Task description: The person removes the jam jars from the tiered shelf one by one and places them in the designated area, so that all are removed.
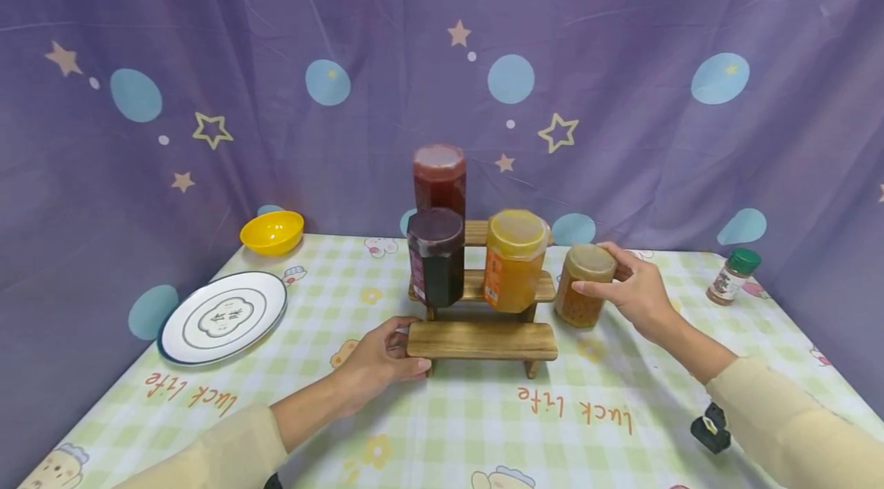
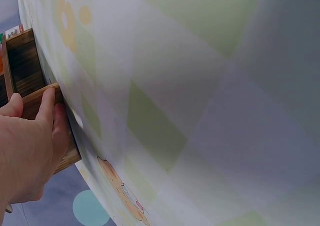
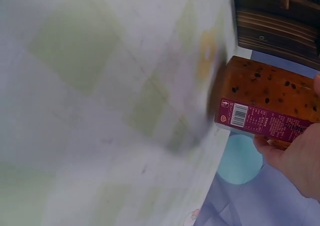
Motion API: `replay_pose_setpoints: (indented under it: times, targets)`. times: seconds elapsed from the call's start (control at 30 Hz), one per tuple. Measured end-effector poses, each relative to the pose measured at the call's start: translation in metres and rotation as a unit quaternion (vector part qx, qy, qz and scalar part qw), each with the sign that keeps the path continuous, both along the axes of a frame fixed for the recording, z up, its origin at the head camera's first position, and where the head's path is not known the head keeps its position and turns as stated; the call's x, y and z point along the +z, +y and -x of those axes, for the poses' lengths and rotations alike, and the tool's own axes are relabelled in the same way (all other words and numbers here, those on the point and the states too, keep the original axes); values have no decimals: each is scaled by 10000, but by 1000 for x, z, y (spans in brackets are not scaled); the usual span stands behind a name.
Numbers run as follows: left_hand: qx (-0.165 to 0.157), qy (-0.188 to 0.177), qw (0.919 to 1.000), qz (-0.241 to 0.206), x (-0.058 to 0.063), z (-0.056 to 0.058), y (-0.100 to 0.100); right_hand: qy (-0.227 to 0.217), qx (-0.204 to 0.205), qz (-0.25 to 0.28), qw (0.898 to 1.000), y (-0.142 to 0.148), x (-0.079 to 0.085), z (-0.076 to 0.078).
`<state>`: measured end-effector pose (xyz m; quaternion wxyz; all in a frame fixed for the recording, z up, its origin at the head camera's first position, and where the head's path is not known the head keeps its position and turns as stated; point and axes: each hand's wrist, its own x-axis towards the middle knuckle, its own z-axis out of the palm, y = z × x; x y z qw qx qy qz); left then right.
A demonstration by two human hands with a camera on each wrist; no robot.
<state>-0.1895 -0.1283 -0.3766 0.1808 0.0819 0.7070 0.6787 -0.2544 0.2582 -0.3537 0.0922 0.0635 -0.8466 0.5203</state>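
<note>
Gripping, right: a person's right hand clamps thumb and fingers around an amber jar, just right of the rack; whether its base touches the tablecloth cannot be told.
Steadying, left: the left hand is clamped on the wooden rack, thumb and fingers about the near left end of its lowest step.
Jar, close up: only the right wrist view reveals a maroon label with a barcode, and dark specks through the amber contents; the head view gives the pale lid.
Rack, close up: the left wrist view catches the step's underside by the fingertips, unseen from the head.
Shelved jars: between the hands and beyond the left, a dark purple jar and a yellow jar share the middle step, a red jar behind.
Outskirts, head view alone: a plate and yellow bowl lie left of and beyond the left hand; a green-capped shaker stands well right of the right.
</note>
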Motion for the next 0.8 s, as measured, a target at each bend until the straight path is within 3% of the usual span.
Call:
replay_pose_setpoints:
  times: [0.27, 0.6, 0.8]
  targets:
    - [-14, -2, 10000, -1, 0, -1, 0, 207, -72, -22, 9998, 1, -11, -4]
    - [46, -23, 10000, -9, -1, 0, 0, 635, 145, 137, 9978, 1, -15, -5]
    - [64, -15, 10000, -3, -1, 0, 1, 592, 249, 113, 9979, 3, -15, -4]
